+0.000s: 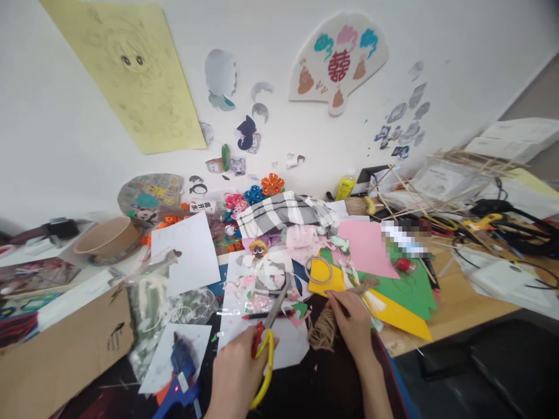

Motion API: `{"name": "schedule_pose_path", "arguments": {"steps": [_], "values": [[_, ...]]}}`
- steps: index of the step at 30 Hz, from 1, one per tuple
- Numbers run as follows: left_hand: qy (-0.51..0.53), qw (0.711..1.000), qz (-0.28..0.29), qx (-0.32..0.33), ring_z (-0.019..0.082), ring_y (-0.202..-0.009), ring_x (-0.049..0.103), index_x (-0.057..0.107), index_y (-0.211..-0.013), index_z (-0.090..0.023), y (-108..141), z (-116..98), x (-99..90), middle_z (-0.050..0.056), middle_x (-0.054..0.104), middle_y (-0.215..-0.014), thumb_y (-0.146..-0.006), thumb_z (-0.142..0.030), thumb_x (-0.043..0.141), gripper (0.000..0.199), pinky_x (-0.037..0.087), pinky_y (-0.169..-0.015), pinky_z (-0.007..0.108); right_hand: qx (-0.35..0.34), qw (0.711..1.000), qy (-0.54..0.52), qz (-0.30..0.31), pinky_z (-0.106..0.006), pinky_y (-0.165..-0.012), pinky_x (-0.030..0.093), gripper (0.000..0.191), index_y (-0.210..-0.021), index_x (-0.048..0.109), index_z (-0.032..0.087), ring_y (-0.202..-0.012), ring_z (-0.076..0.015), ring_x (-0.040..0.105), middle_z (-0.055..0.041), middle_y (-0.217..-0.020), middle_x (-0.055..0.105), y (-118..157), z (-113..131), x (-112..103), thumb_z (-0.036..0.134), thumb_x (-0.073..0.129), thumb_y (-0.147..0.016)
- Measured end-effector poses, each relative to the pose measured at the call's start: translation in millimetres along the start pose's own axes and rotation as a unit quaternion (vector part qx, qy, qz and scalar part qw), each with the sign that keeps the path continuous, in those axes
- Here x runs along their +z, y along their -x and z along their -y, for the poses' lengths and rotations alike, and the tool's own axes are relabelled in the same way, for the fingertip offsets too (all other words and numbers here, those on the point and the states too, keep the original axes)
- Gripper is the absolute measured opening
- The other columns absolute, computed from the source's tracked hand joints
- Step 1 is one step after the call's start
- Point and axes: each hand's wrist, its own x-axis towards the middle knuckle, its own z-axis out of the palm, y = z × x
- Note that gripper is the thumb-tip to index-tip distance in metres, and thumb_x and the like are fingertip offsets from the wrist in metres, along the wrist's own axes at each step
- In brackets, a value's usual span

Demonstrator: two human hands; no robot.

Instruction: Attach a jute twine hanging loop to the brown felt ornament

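My left hand (238, 364) is closed round the scissors (267, 349), which have yellow and red handles; their blades point up and away over the paper scraps. My right hand (351, 314) has its thumb and fingers pressed together near the yellow paper (321, 276); what they pinch is too small to make out. Beside and partly under that hand lies a bundle of brown twine (323, 329). A round wooden hoop (318, 270) rests just beyond the right fingertips. Between the hands, a dark pencil (268, 315) lies on white paper (279, 346).
A blue glue gun (182, 364) lies at the lower left, near a cardboard piece (65, 349). Black-and-white checked cloth (283, 212) is at the back middle. Green paper (410, 288) and pink paper (367, 247) lie right. Thin sticks (406, 195) stand at the back right.
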Motion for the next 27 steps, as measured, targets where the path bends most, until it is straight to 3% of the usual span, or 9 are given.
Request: {"name": "schedule_pose_path", "arguments": {"steps": [3,6,10,12,18,23,27], "values": [[-0.075,0.997,-0.013,-0.027,0.025,-0.080,0.073,0.067,-0.094,-0.023,6.9,15.8,1.7,0.006,0.075,-0.084,-0.097,-0.042,0.049,0.027,0.038,-0.061,0.026,0.012,0.999,0.038,0.022,-0.037,-0.072,0.049,0.020,-0.101,0.073,0.020,-0.074,-0.0230,0.066,-0.0066,-0.084,0.075,-4.3,-1.5,-6.4,0.036,0.064,-0.094],[-0.106,0.994,-0.020,-0.021,0.026,-0.084,0.074,0.066,-0.103,-0.022,10.3,21.8,9.5,0.008,0.075,-0.093,-0.097,-0.036,0.050,0.022,0.044,-0.064,0.027,-0.038,0.981,0.147,0.120,-0.038,-0.074,0.045,0.029,-0.114,0.070,0.024,-0.083,-0.0256,0.067,-0.0069,-0.097,0.075,-14.1,1.6,-3.9,0.041,0.067,-0.091],[-0.109,0.993,-0.054,0.005,0.024,-0.084,0.075,0.066,-0.106,-0.021,13.6,24.3,21.8,0.008,0.074,-0.095,-0.099,-0.034,0.050,0.022,0.049,-0.065,0.027,-0.079,0.960,0.190,0.189,-0.039,-0.077,0.041,0.011,-0.092,0.071,0.024,-0.086,-0.0257,0.065,-0.0054,-0.093,0.074,-27.3,4.9,6.3,0.032,0.064,-0.094],[-0.110,0.990,-0.078,0.032,0.022,-0.086,0.074,0.066,-0.103,-0.020,15.5,27.1,26.1,0.007,0.073,-0.095,-0.098,-0.033,0.052,0.020,0.049,-0.064,0.026,-0.080,0.956,0.195,0.206,-0.038,-0.076,0.039,0.016,-0.081,0.068,0.022,-0.082,-0.0245,0.064,-0.0048,-0.084,0.073,-31.3,4.8,8.3,0.027,0.061,-0.095],[-0.139,0.972,-0.160,0.100,0.022,-0.085,0.071,0.067,-0.099,-0.020,19.2,28.2,19.3,0.005,0.070,-0.089,-0.097,-0.026,0.054,0.015,0.049,-0.065,0.028,-0.053,0.947,0.196,0.250,-0.036,-0.078,0.038,0.007,-0.085,0.066,0.022,-0.085,-0.0238,0.065,-0.0032,-0.087,0.072,-36.3,8.8,2.3,0.021,0.065,-0.092],[-0.071,0.971,-0.177,0.147,0.020,-0.079,0.071,0.068,-0.093,-0.023,17.7,14.6,9.5,0.002,0.069,-0.084,-0.097,-0.023,0.052,0.017,0.048,-0.065,0.028,-0.020,0.941,0.196,0.276,-0.036,-0.075,0.039,0.014,-0.075,0.065,0.020,-0.082,-0.0252,0.066,-0.0045,-0.082,0.071,-42.3,16.6,1.6,0.013,0.066,-0.087],[0.063,0.971,-0.155,0.168,0.021,-0.077,0.070,0.069,-0.093,-0.023,10.7,0.7,10.1,0.003,0.071,-0.083,-0.097,-0.024,0.053,0.017,0.049,-0.067,0.030,0.009,0.949,0.174,0.262,-0.034,-0.073,0.044,0.013,-0.083,0.065,0.020,-0.079,-0.0235,0.066,-0.0051,-0.082,0.070,-48.8,29.7,-10.8,0.021,0.058,-0.093]]}}
